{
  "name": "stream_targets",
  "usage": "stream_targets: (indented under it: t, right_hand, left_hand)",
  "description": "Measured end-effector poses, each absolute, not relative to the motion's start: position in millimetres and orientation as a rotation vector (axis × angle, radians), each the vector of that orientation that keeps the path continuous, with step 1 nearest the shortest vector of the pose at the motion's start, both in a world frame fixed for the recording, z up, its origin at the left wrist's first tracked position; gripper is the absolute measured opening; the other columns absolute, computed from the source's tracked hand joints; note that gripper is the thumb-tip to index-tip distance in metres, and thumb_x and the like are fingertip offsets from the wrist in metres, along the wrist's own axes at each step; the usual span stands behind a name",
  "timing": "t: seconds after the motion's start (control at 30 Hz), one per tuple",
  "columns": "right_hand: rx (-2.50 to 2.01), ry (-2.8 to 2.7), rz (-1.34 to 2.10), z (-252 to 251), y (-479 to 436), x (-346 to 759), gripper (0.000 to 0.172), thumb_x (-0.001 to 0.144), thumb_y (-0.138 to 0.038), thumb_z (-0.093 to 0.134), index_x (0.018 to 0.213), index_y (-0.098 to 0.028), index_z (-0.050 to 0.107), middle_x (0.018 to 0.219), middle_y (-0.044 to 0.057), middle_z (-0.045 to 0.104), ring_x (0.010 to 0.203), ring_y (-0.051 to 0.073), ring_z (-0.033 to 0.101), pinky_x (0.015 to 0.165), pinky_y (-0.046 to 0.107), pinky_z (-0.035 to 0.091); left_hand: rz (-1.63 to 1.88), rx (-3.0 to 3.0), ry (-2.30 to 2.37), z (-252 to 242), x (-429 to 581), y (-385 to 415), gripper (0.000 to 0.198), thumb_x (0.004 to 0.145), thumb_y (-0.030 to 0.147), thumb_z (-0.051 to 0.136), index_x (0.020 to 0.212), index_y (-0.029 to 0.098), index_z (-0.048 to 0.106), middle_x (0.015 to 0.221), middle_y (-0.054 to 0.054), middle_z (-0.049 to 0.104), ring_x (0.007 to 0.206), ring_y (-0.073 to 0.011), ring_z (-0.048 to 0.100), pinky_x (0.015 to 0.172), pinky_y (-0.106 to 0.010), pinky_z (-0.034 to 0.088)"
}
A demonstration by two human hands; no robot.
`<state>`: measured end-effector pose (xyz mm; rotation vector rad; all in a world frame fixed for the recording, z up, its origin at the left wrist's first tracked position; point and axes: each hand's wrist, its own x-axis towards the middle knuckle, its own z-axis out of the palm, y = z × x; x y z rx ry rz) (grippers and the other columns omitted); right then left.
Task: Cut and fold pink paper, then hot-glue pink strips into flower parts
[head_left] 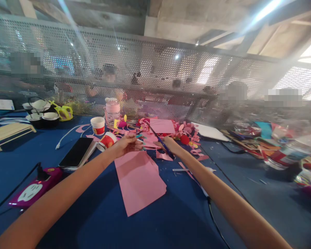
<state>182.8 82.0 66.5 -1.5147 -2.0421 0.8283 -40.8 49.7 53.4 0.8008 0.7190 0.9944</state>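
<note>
Both arms reach out over a blue surface (106,214). The left hand (128,143) is curled shut, its fingertips pinching a small pink piece (147,141) of paper just above the surface. The right hand (169,142), close beside it, is closed round the dark handles of the scissors (159,140). Their blades slant up and away, across toward the left hand's side. Whether the blades touch the piece is too blurred to tell.

Directly below the left hand, and nearer to the person, pink sheets (138,180) lie flat and overlapping.

To the left of the left hand a dark phone (76,152) lies face up. A tipped paper cup (107,141) lies just beside the left wrist, and an upright cup (97,125) stands beyond it.

Beyond both hands there is a heap of pink scraps (182,133), a flat pink square (162,126) and a pink jar (112,111). Beside the right forearm a white stick (191,169) lies on the surface. Well to the left of the left forearm a purple device (32,190) lies with a cable plugged into it.

A perforated metal screen (171,69) stands beyond the hands, with other people blurred behind it.
</note>
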Motion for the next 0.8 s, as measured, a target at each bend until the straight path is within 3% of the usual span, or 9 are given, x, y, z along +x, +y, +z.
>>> stream_targets:
  t: [0.13,0.3,0.43,0.53,0.7,0.8]
  right_hand:
    - [-1.600,-2.217,0.611,46,81,177,0.045,0.055,-0.041,0.070,0.034,-0.020,0.036,0.031,-0.005,0.030,0.037,0.008,0.037,0.039,0.020,0.026]
    - [-1.685,-2.347,0.433,26,84,167,0.033,0.062,-0.037,0.067,0.043,-0.017,0.048,0.040,-0.001,0.047,0.046,0.011,0.049,0.044,0.021,0.035]
    - [-1.799,-2.407,0.316,26,97,162,0.023,0.079,-0.036,0.056,0.082,-0.013,0.061,0.080,0.004,0.062,0.071,0.014,0.058,0.064,0.028,0.047]
    - [-1.893,-2.424,0.231,29,107,156,0.029,0.086,-0.033,0.048,0.108,-0.015,0.052,0.106,0.006,0.056,0.089,0.016,0.056,0.076,0.036,0.048]
    - [-2.022,-2.439,0.037,43,118,139,0.032,0.084,-0.036,0.049,0.108,-0.014,0.053,0.110,0.008,0.055,0.097,0.019,0.054,0.082,0.040,0.045]
    - [-2.074,-2.436,-0.076,59,119,130,0.045,0.074,-0.044,0.060,0.101,-0.009,0.059,0.111,0.017,0.057,0.107,0.029,0.050,0.085,0.044,0.040]
  left_hand:
    - [1.009,0.547,0.615,35,-38,30,0.012,0.085,0.016,0.049,0.079,0.013,0.058,0.058,0.001,0.062,0.052,-0.0088,0.063,0.054,-0.018,0.052]
    - [1.004,0.298,0.583,19,-38,25,0.018,0.088,0.019,0.043,0.097,0.015,0.059,0.063,0.000,0.066,0.053,-0.0108,0.065,0.053,-0.020,0.053]
    - [1.064,0.266,0.573,15,-37,28,0.025,0.091,0.016,0.036,0.100,0.015,0.058,0.066,0.000,0.067,0.055,-0.0099,0.065,0.058,-0.020,0.053]
    - [1.058,0.254,0.583,16,-37,29,0.026,0.091,0.016,0.034,0.100,0.015,0.059,0.066,-0.001,0.068,0.054,-0.0104,0.065,0.057,-0.020,0.053]
    - [1.023,0.270,0.590,17,-38,31,0.022,0.089,0.015,0.039,0.101,0.016,0.058,0.067,0.000,0.067,0.054,-0.0086,0.064,0.056,-0.017,0.053]
    - [0.981,0.298,0.559,15,-39,32,0.020,0.089,0.017,0.041,0.098,0.015,0.059,0.069,0.000,0.068,0.057,-0.0088,0.065,0.058,-0.017,0.053]
